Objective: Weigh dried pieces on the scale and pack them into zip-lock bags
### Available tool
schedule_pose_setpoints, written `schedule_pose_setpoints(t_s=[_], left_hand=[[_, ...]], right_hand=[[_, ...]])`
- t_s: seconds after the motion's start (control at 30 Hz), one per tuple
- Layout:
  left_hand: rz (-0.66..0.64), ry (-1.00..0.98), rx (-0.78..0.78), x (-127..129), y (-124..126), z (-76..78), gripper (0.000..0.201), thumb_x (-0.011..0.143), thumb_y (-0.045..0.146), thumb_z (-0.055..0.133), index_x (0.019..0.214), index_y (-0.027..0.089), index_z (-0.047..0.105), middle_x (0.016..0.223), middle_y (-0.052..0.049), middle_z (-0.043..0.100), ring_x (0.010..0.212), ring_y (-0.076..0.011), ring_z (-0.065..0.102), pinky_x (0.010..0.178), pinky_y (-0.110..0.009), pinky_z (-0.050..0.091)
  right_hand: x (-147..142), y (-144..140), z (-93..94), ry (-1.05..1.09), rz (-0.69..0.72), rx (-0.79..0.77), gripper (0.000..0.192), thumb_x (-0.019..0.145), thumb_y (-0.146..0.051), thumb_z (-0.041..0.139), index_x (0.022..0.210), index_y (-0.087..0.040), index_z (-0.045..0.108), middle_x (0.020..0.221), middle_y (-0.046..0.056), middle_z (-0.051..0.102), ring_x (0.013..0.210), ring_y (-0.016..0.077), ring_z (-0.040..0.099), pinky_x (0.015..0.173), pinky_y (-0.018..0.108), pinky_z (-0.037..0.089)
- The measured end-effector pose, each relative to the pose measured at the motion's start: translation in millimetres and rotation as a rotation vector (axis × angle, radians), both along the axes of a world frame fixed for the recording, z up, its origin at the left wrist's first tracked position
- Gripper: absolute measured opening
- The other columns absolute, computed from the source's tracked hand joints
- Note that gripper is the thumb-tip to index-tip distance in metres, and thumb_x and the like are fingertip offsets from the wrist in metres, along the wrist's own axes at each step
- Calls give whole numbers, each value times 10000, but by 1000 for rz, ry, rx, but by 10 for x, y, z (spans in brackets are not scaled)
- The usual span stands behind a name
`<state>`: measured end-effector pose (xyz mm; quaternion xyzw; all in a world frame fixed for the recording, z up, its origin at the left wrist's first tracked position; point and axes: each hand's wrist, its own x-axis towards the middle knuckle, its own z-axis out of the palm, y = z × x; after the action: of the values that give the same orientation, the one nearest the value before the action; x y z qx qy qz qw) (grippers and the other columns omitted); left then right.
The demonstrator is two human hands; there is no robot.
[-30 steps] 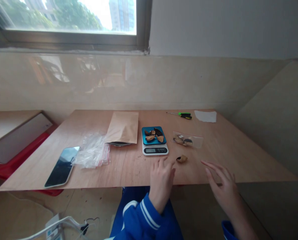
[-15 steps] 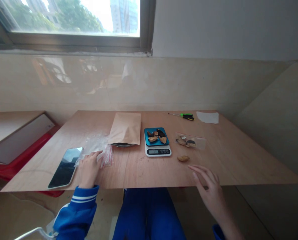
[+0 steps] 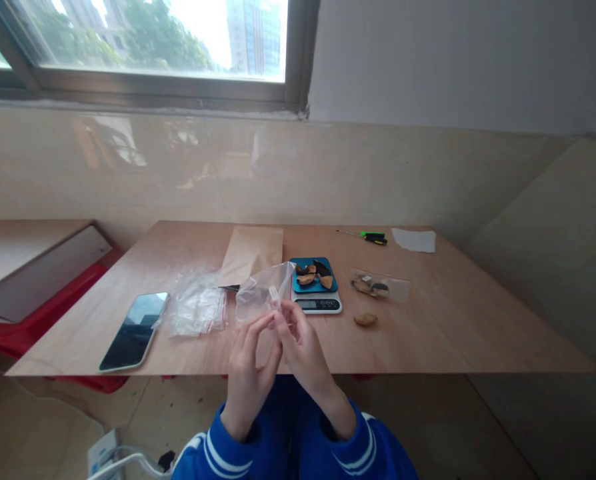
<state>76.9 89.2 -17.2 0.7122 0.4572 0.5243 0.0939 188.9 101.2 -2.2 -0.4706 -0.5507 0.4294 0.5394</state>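
Note:
My left hand and my right hand are together over the table's front edge, both pinching a small clear zip bag held up in the air. Behind the bag stands a small scale with a blue platform bearing several brown and dark pieces. A single brown piece lies on the wood to the right of the scale. A pile of clear zip bags rests to the left of my hands.
A brown paper pouch lies behind the bag pile, a phone at the left. A filled clear bag, a green screwdriver and white paper lie at the right. A red stand adjoins the wooden table.
My left hand came back from the bag pile with one clear bag. My right hand moved left from the table edge, and both hands now hold the bag at the centre.

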Motion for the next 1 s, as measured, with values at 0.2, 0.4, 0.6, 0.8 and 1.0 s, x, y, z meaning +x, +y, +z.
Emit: schedule_pose_setpoints(t_s=[0.2,0.4,0.6,0.8,1.0], left_hand=[[-135,-129,-139,-26,92,-76,499,930,230,510,1417,272,411,1120,-78,630,947,-167,624,821,-322,536],[-102,-92,-124,-54,254,-94,402,910,244,549,1312,237,541,883,-15,637,720,-116,579,694,-254,517],[134,-221,-160,-108,387,-30,404,897,249,531,1296,206,576,933,-38,645,755,-129,557,759,-292,486],[72,-235,-252,-85,561,32,432,893,265,512,1319,233,568,824,-14,594,699,-128,521,723,-288,486],[32,-184,-268,-67,665,56,405,894,318,537,1288,240,585,875,-27,605,741,-140,561,765,-323,503]], right_hand=[[135,60,45,-9,76,54,279,966,-412,428,1102,-242,603,1059,50,700,1001,203,674,871,332,543],[260,156,39,-137,117,52,218,938,-312,470,1112,-243,583,1051,46,716,965,206,698,838,347,552],[644,372,-70,102,-41,-19,354,882,-415,569,1116,-260,353,866,28,736,772,195,729,754,366,579],[1178,815,-186,-483,-70,166,365,900,-442,528,1195,-229,492,1263,126,606,1202,240,566,1001,448,454],[1467,1396,-586,-1096,24,160,643,842,-383,605,1399,-133,403,1439,231,445,1368,334,386,1064,516,364]])
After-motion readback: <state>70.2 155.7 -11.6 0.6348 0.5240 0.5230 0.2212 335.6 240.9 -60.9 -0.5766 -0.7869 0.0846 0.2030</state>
